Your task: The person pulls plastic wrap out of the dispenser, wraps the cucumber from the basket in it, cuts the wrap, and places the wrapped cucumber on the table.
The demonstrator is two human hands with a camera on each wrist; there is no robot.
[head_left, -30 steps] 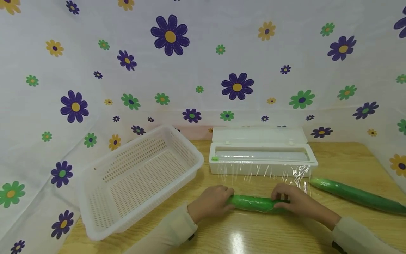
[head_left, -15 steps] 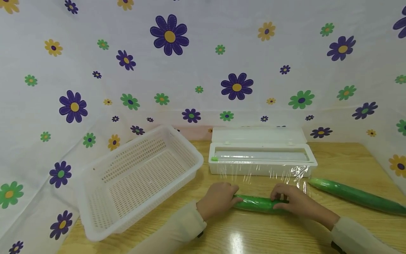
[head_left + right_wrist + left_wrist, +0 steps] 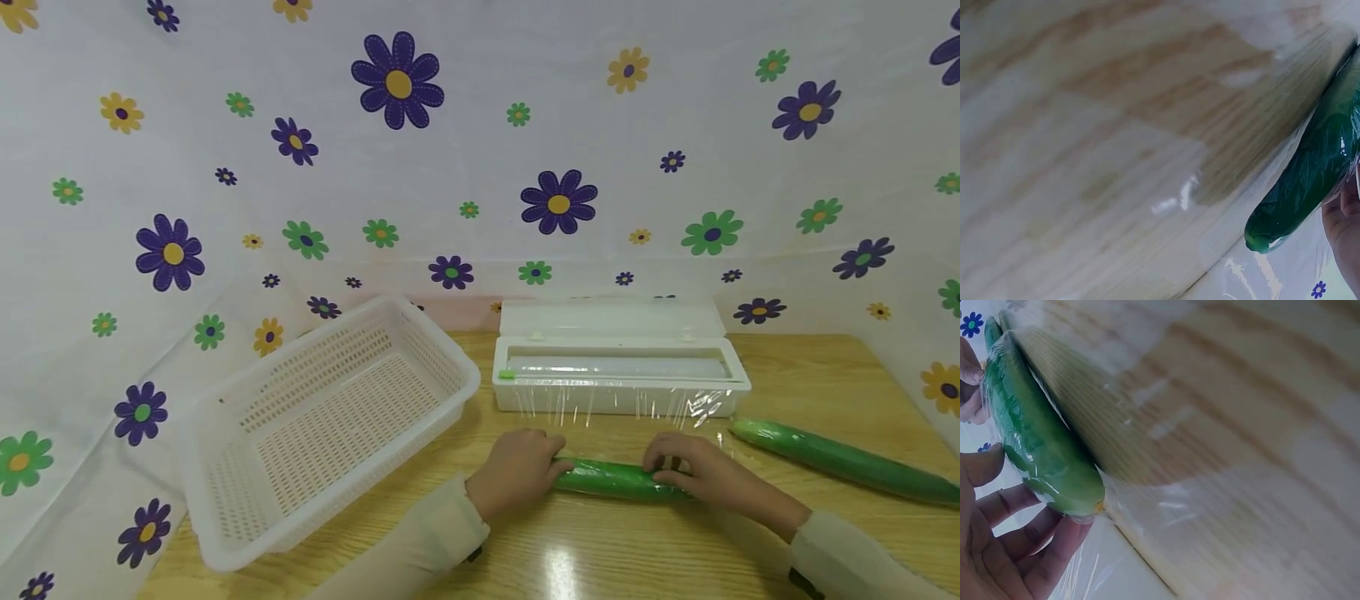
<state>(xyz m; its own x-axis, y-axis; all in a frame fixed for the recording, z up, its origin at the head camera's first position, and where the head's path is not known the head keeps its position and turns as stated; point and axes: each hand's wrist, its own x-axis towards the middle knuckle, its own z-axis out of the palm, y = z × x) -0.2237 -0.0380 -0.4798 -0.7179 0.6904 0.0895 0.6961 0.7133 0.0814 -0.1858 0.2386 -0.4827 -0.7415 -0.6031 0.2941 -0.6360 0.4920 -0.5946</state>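
Observation:
A green cucumber (image 3: pixel 611 480) lies across the wooden table, with shiny cling film around it. My left hand (image 3: pixel 516 472) grips its left end, the thumb on the near side. The left wrist view has that hand's fingertips under the film-covered end of the cucumber (image 3: pixel 1054 456). Toward the other end, my right hand (image 3: pixel 701 473) holds the cucumber between thumb and curled fingers. Clear film (image 3: pixel 577 408) stretches back from the cucumber to a white cling film dispenser (image 3: pixel 615 402), whose lid stands up over the roll. In the right wrist view, the right hand (image 3: pixel 1344 219) is mostly cut off.
Left of the hands stands a white perforated basket (image 3: pixel 465 392), set at an angle. A second cucumber (image 3: pixel 847 458) lies slanted on the right side of the table (image 3: pixel 802 375). A white flowered cloth (image 3: pixel 480 150) hangs behind and at both sides.
My left hand has slid slightly right along the cucumber's left end. My right hand has shifted very little. The dispenser, basket and second cucumber have stayed where they were.

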